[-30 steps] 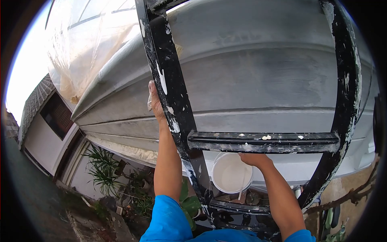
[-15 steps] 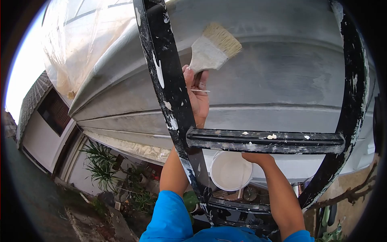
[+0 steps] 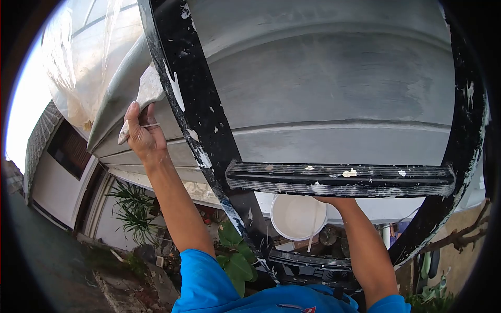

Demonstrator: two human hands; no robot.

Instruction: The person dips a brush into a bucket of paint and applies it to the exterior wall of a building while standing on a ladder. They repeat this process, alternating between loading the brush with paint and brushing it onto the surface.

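My left hand (image 3: 147,138), out to the left of the ladder, is closed around the handle of a wide, paint-caked paintbrush (image 3: 150,86). The ladder's left rail hides the bristles. At the far side of a round white bucket (image 3: 274,224) with pale paint inside, my right hand (image 3: 330,200) grips the rim; the ladder rung covers most of its fingers. A thin pale strip (image 3: 312,229) crosses the bucket's right side. The grey moulded wall surface (image 3: 334,83) lies behind the ladder, with a darker patch on its right part.
A black, paint-spattered ladder frames the work, with its left rail (image 3: 193,83), right rail (image 3: 467,104) and rung (image 3: 339,179) between me and the wall. Plastic sheeting (image 3: 88,57) hangs at upper left. Below are plants (image 3: 130,208) and a bare branch (image 3: 459,237).
My left hand has carried the paintbrush left, from behind the ladder opening to outside the left rail. My right hand and the bucket have barely moved. The view has shifted slightly.
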